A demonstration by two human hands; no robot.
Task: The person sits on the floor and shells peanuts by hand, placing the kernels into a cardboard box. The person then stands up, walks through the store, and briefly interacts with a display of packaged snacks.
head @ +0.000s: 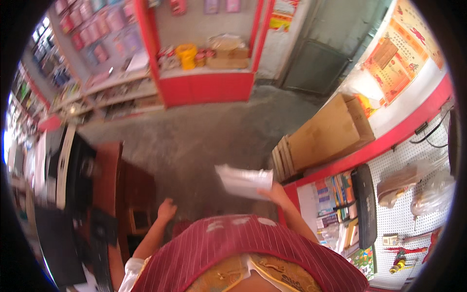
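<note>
My right hand (271, 192) grips the right end of a white packet (244, 179), which looks like paper or thin plastic and is blurred. The packet hangs over the grey concrete floor (182, 146), in front of my striped dark red apron (233, 237). To the left, my left hand (168, 209) is bent at the wrist beside a brown wooden desk (120, 171). Its fingers are blurred, and no object shows in it.
A black keyboard (104, 262) and a printer-like machine (74, 168) stand at left. Ahead is a red-framed display shelf (208, 87). At right are a large cardboard box (323, 135), a shelf of books (337, 199) and a white pegboard (394, 219).
</note>
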